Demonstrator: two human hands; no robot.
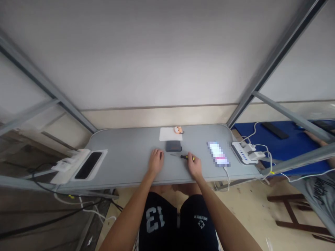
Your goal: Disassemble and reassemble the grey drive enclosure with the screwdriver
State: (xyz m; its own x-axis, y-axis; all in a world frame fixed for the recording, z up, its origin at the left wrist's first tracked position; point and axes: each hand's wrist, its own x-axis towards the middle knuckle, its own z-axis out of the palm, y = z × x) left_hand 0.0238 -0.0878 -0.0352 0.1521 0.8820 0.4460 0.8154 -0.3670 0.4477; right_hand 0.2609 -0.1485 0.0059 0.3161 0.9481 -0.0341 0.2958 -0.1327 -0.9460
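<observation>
My right hand is closed on a screwdriver with a black and yellow handle. Its thin metal shaft points left, low over the grey desk. A small dark grey rectangular box lies just beyond the screwdriver's tip. To the left of that box, my left hand rests on the desk with its fingers loosely bent and holds nothing that I can see. Behind the box is a white sheet, with an orange and white animal-face item on its right part.
Toward the right lies a lit phone on a cable, near a white power strip with several plugs. At left are a white phone box and another strip. Metal posts frame the desk. Another person's arm shows over a blue table.
</observation>
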